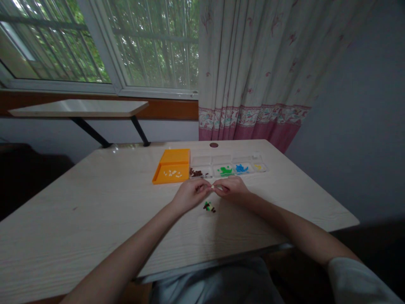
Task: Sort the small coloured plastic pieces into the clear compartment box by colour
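My left hand and my right hand meet above the middle of the table, fingertips pinched together. Between them is a tiny whitish piece, gripped from both sides; its exact shape is too small to make out. Just below the hands, on the tabletop, lies a small cluster of green, dark brown and pale yellow pieces. Beyond my left hand sits an open orange box with several whitish pieces in its near half. Behind both hands is a clear compartment tray with brown, green, blue and yellow pieces sorted apart.
The pale wooden table has a round brown cable hole near its far edge. A raised shelf on black legs stands at the back left. A window and a flowered curtain are behind the table.
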`<state>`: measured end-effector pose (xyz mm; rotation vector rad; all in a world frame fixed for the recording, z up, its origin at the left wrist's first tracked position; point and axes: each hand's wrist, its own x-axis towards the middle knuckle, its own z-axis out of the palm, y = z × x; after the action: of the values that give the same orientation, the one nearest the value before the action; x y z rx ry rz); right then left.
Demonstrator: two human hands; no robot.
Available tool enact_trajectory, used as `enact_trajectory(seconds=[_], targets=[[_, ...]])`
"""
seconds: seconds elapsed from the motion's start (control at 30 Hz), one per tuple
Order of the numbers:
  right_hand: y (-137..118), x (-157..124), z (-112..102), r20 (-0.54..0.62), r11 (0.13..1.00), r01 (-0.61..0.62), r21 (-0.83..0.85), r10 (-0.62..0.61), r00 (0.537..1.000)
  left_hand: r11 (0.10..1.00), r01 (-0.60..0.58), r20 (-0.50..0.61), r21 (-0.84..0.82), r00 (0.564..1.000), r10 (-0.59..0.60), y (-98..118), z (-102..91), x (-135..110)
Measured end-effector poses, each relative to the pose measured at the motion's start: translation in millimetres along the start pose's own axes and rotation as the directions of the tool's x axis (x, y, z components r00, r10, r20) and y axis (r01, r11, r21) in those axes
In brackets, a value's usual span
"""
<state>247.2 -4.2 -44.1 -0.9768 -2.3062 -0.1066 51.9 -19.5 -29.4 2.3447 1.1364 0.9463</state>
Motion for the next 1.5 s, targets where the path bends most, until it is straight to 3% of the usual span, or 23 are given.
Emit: enact_trajectory(seconds=[0.23,0.33,0.43,0.6,0.97,1.07,1.13,1.23,1.37,1.5], targets=[[0.1,0.5,-0.5,0.036,0.999,-0.03,0.036,0.029,0.999,0.997,-0.053,0.01,0.062,0.999,0.052,2.6,-2.7,-0.5],[0.3,-0.5,-1.6,0.164,0.996,-0.019,0.091,0.004,0.986,0.997,-0.038,-0.101,0.063,0.994,0.044,3.4,-9.4,-0.3],[0.2,-3.6,-0.7,0.315,0.982,0.068,0.177,-0.122,0.941,0.999,-0.004,-0.275,0.045,0.961,0.016,5.0,-18.4,-0.5],[-0.1,-6.8,1.9,0.369,0.958,0.136,0.254,-0.225,0.902,1.0,-0.013,-0.386,0.029,0.922,0.023,8.7,-26.9,-1.6],[-1.5,-3.8,-4.8,0.406,0.963,0.129,0.238,-0.22,0.887,0.998,-0.002,-0.404,0.067,0.914,0.029,6.3,-28.5,-1.4],[-2.1,-2.9,-6.7,0.417,0.967,0.123,0.222,-0.208,0.885,0.996,0.063,-0.346,0.071,0.937,-0.034,-9.3,-37.4,3.1],[-1.9,-3.0,-7.2,0.42,0.971,0.113,0.213,-0.195,0.886,0.983,0.165,-0.306,0.077,0.942,-0.134,-25.4,-46.1,6.1],[-0.5,-3.9,-7.1,0.413,0.972,0.106,0.209,-0.186,0.892,0.943,0.289,-0.172,0.167,0.95,-0.26,-51.0,-59.2,8.1],[0.5,-4.5,-7.1,0.412,0.974,0.096,0.206,-0.176,0.894,0.863,0.392,-0.139,0.318,0.92,-0.366,-73.1,-69.2,6.2],[0.4,-3.9,-7.5,0.418,0.977,0.078,0.198,-0.157,0.895,0.812,0.431,-0.172,0.393,0.902,-0.396,-77.6,-70.3,4.6]])
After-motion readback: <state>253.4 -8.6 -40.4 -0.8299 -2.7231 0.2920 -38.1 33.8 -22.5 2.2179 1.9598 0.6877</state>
